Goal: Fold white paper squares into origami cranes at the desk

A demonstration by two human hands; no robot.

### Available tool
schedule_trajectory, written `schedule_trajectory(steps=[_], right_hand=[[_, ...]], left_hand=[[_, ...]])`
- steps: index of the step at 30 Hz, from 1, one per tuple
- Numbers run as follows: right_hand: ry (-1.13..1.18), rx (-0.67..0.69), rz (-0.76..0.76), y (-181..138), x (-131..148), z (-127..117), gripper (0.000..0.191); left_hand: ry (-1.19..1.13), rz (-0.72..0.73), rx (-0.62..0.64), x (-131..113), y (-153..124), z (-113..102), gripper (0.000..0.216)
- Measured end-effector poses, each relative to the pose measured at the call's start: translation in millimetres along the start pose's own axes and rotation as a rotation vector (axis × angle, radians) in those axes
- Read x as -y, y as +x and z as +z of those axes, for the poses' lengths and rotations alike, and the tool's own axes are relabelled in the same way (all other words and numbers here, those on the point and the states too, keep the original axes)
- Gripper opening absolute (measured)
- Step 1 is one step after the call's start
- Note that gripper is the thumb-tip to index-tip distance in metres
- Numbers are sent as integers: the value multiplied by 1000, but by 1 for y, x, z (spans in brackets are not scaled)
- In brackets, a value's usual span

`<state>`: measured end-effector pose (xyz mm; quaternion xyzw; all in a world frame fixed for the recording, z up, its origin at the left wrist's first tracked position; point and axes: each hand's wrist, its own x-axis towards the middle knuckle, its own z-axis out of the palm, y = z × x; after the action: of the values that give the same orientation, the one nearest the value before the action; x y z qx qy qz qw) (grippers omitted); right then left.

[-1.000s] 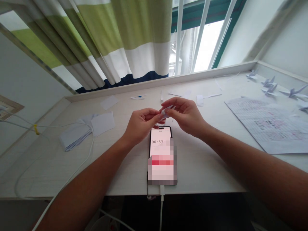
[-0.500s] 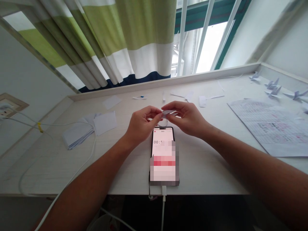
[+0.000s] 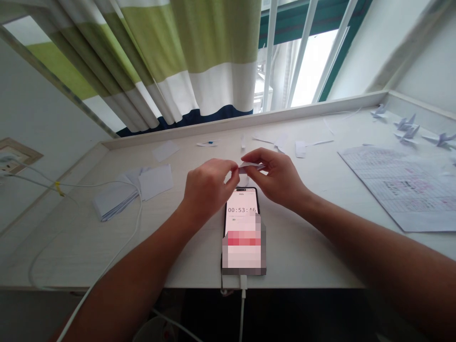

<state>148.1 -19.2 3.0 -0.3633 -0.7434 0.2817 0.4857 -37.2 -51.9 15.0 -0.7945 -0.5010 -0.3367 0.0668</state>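
Observation:
A small folded piece of white paper (image 3: 252, 166) is held between both hands above the desk, just beyond the phone. My left hand (image 3: 210, 186) pinches its left tip between thumb and forefinger. On the other side, my right hand (image 3: 276, 175) grips the paper's right part, with the thumb below and the fingers above. Parts of the paper are hidden by the fingers, so its exact shape cannot be made out. Directly beneath the hands lies the phone (image 3: 242, 202), its screen lit with a running timer and a white cable plugged into its near end.
Several folded paper cranes (image 3: 407, 135) sit at the back right, beyond a written-on sheet (image 3: 399, 185). A stack of white paper (image 3: 116, 197) lies at the left, crossed by a white cable (image 3: 141, 204). Paper scraps (image 3: 300, 149) lie along the back, below the curtain (image 3: 213, 57).
My left hand has turned and shifted slightly left, its fingers now pinching just the paper's tip. The right hand has stayed nearly in place, still holding the paper.

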Motion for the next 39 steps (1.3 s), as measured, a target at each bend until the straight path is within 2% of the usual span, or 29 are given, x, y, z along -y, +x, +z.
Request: schedule_trajectory(steps=[3, 5, 15, 25, 31, 36, 39], right_hand=[[-8, -34, 4, -1, 2, 3, 10], [-4, -39, 16, -2, 3, 5, 11], [47, -5, 31, -3, 4, 3, 14], [10, -163, 69, -7, 13, 11, 14], [20, -147, 41, -8, 13, 11, 11], [93, -32, 44, -7, 14, 8, 8], [162, -12, 91, -5, 14, 8, 8]], left_hand=[[107, 92, -24, -7, 0, -2, 17], [132, 100, -20, -9, 0, -2, 15], [4, 17, -2, -5, -1, 2, 11], [8, -44, -4, -10, -2, 2, 8], [-23, -76, -14, -10, -1, 4, 5], [-57, -38, -40, -7, -1, 3, 11], [-71, 1, -72, -8, -1, 2, 12]])
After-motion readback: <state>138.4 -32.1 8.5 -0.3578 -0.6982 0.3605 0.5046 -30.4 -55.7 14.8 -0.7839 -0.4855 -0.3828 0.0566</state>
